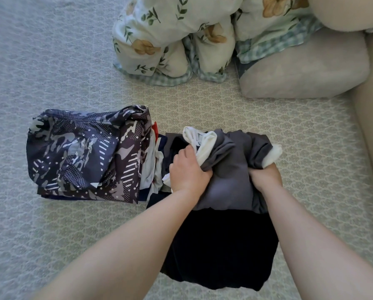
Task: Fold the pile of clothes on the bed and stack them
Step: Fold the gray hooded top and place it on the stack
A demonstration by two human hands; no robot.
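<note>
Clothes on the bed [51, 61], both hands gripping one grey garment.

Grey garment [229, 169] with white trim lies straight in front of the person, on top of a dark garment [220, 245]; its long axis runs away from the body; the left hand [187, 172] grips its left edge with curled fingers, the right hand [265, 176] grips the right edge the same way; both are about equally near; the forearms reach forward, converging; a patterned folded stack [83, 152] sits just beside, on the left, so I judge the fold finishes there.
</note>
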